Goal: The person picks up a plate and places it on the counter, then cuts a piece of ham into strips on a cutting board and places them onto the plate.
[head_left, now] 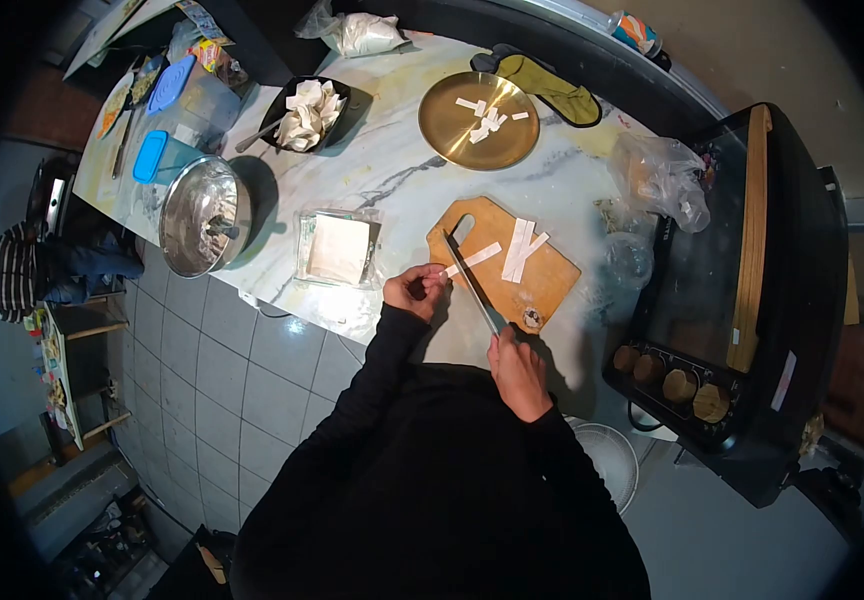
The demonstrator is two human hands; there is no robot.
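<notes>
My right hand [519,376] is wrapped round the handle of a knife [476,288], whose long blade slants across the wooden cutting board [555,277]. The blade lies over or against a pale flat strip [484,256] on the board. With curled fingers, my left hand [418,291] pinches the near end of that strip at the board's left edge. Several more strips [520,250] lie partly overlapping on the board's right half. Small cut pieces [487,123] rest on a round gold plate [435,130] beyond the board. A clear packet of square pale sheets [340,248] lies left of my left hand.
At the left are a metal bowl [176,236], a black bowl [326,146] of folded pale pieces, and blue-lidded containers [173,84]. A black oven [697,300] with wooden knobs and plastic bags [660,180] bound the right. A person [27,268] in stripes is far left.
</notes>
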